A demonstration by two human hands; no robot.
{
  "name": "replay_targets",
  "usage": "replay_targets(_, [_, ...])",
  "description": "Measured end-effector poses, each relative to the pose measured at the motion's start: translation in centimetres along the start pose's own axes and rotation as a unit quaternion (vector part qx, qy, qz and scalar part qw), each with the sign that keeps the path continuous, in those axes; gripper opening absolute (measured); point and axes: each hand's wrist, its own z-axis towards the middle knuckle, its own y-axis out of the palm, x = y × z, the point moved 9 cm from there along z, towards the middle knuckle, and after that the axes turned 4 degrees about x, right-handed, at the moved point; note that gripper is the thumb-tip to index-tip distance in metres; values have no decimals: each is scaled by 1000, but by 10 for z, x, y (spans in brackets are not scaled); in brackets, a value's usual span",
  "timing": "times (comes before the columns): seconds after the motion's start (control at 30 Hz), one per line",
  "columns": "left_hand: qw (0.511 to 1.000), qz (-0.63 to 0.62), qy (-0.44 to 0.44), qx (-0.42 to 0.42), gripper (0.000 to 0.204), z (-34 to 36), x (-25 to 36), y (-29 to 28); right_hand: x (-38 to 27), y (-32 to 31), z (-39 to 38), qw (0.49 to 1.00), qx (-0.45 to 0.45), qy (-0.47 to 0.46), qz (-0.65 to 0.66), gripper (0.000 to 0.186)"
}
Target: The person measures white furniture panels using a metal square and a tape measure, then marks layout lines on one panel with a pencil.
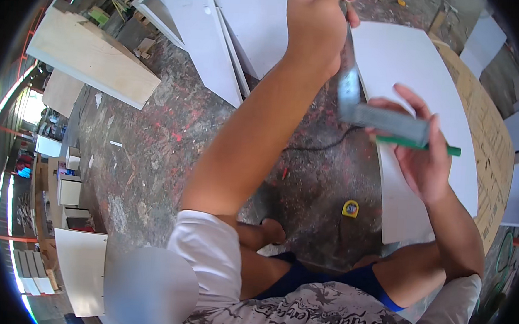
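My left hand is raised at the top edge, its fingers closed around the far end of a metal try square. The square's blade runs down from those fingers, and its thicker grey stock lies across my right hand. Between the fingers and thumb of this hand are the stock and a green pencil, which lies along the stock. The square is somewhat blurred and partly hidden at its top end. Both hands are above the left edge of a white panel.
A yellow tape measure lies on the stained floor near my feet, with a dark cord farther off. A brown board lies under the white panel. White cabinet parts and a pale wooden box stand at the left.
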Motion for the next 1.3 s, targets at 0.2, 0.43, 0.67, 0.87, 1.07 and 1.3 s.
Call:
replay_targets(0.2, [980,-139,71,121,13,64,-4,-94,45,15,104,990,-9,-118,-80,70])
replay_targets(0.43, [942,235,211,110,26,125,-20,-176,94,22,218,981,163,-94,-57,48])
replay_targets(0.67, [686,558,318,341,83,145,11,-333,131,24,262,980,196,-9,14,36])
replay_targets(0.87, [750,472,376,272,75,156,0,-362,177,31,283,977,197,50,61,35])
replay_targets(1.07, [741,432,397,326,71,144,10,-364,190,29,301,984,166,48,50,38])
replay_targets(1.3, [745,442,378,326,66,141,13,-365,192,20,308,987,145,51,48,38])
